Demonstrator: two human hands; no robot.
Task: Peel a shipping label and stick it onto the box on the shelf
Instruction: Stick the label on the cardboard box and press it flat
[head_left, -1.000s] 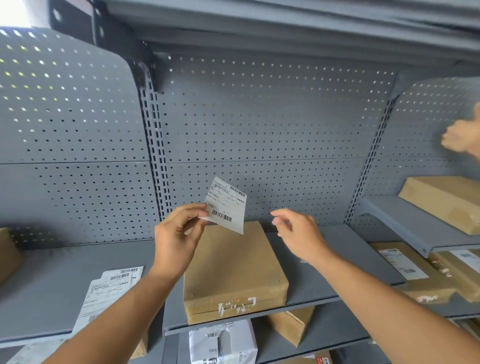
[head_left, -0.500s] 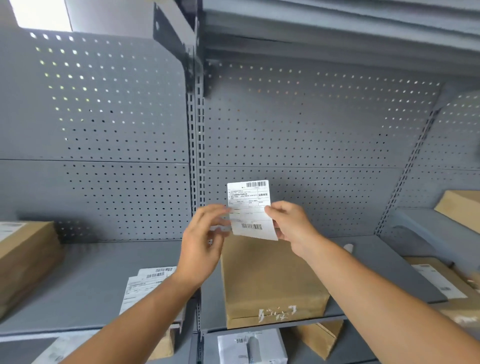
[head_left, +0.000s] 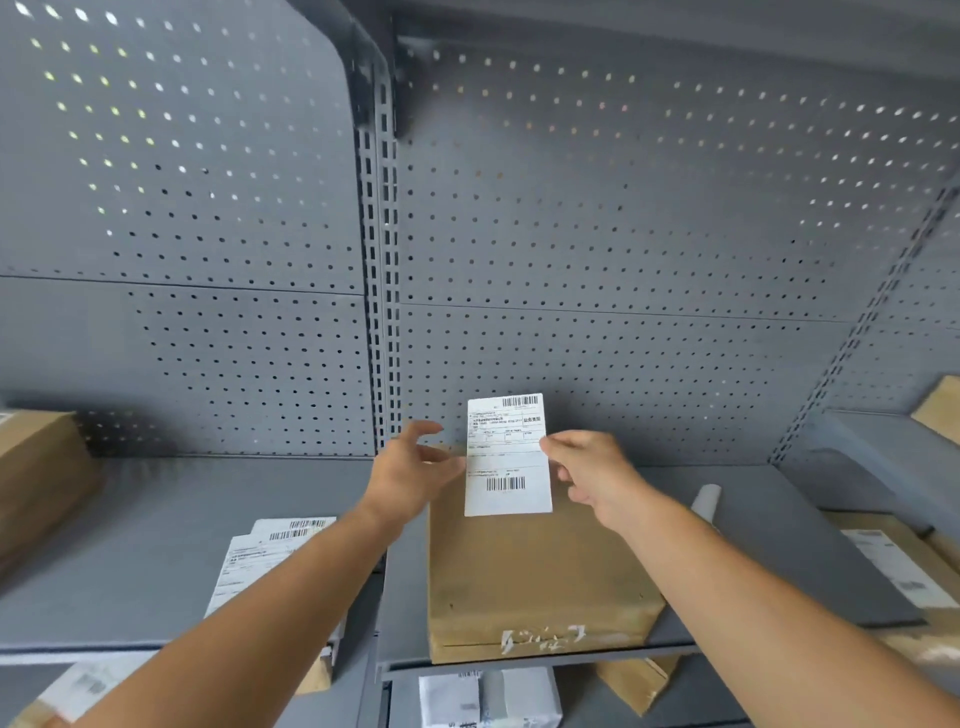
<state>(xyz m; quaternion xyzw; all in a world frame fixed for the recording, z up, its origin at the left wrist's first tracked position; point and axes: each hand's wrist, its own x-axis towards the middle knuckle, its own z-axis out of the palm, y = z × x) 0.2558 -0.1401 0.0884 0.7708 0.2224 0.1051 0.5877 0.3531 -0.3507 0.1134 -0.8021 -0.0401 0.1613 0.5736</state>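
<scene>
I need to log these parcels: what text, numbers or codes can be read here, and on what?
Held shipping label: barcodes at top and bottom; printed lines too small to read.
Label sheets on the left shelf: barcodes, text blurred.
Cardboard box: torn white tape remnants on its front, no words.
Label on the right box: blurred.

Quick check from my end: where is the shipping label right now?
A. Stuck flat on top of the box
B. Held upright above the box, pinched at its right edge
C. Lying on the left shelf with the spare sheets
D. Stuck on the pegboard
B: the shipping label stands upright over the box, its right edge pinched by the right hand, while the left hand is spread open beside its left edge.
</scene>
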